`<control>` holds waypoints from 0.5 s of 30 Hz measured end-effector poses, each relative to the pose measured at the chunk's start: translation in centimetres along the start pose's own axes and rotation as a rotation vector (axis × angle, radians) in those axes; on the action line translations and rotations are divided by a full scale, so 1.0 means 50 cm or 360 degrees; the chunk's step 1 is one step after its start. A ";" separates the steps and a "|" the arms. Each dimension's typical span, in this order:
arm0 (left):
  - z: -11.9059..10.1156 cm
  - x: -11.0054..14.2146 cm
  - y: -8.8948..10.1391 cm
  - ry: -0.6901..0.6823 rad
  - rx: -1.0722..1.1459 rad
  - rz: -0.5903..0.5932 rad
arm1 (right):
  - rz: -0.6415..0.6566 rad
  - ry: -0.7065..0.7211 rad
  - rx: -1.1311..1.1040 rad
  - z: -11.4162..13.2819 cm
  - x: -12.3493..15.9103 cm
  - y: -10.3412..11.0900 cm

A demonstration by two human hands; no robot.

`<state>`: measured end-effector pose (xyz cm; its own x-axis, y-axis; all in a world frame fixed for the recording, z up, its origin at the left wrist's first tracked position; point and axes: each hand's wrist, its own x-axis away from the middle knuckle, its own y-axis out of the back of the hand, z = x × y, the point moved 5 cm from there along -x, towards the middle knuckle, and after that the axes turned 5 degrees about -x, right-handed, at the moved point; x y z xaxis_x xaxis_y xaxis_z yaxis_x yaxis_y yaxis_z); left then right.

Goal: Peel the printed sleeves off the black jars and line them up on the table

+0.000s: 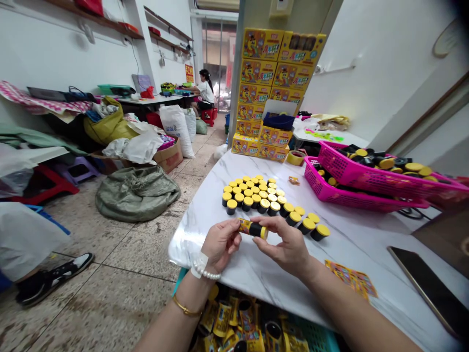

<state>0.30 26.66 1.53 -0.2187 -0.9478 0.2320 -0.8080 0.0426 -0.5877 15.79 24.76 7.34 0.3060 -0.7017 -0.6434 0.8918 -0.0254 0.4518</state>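
Note:
Just over the table's front edge, both hands hold a small black canister (255,229) with a yellow cap, lying sideways. My right hand (289,244) grips its capped end between thumb and fingers. At the other end my left hand (220,242) pinches a yellow printed label (244,226); I cannot tell how much of it is stuck to the canister. Beyond the hands, several black canisters with yellow caps (255,191) stand upright in a cluster. Sheets of yellow-orange labels (351,279) lie to the right of my right forearm.
Pink baskets (351,193) of canisters are stacked at the right, near a phone (425,288). Yellow printed boxes (256,72) form a stack behind the marble-patterned table (205,195). Below its edge, a teal basket (318,337) holds labelled canisters. Another person (205,90) sits far back.

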 end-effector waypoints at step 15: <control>-0.001 0.015 -0.007 -0.0261 -0.0276 0.0116 | -0.0079 0.0084 -0.0226 0.007 -0.018 -0.002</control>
<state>0.39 25.93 1.95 -0.1995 -0.9783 0.0566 -0.8783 0.1529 -0.4529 15.29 25.15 8.10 0.2742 -0.6636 -0.6960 0.9433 0.0446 0.3291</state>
